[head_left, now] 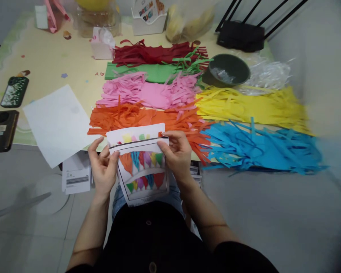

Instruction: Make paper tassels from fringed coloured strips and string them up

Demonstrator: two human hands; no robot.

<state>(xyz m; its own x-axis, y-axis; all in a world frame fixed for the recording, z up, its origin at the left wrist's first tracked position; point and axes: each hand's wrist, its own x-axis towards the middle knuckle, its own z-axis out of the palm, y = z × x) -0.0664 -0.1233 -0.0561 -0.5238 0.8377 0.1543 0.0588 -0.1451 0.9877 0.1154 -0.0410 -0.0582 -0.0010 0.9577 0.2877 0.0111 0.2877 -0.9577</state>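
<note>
Both hands hold a printed sheet (143, 170) over my lap, its top part folded back toward the table. The print shows rows of coloured pennant flags. My left hand (102, 167) pinches the sheet's left edge near the fold. My right hand (177, 153) grips the right edge at the fold, thumb on top. Just beyond the sheet lie fringed paper bands on the table: orange (136, 115), pink (147, 93), green (156, 72), dark red (156, 53), yellow (252, 108) and blue (261, 148).
A blank white sheet (58, 123) overhangs the table's near edge at left. Two phones (14, 91) lie at the far left. A dark green bowl (227, 70), crumpled clear plastic (268, 74), a tissue box (102, 45) and a black router (240, 36) stand behind. More papers (75, 176) lie below the table edge.
</note>
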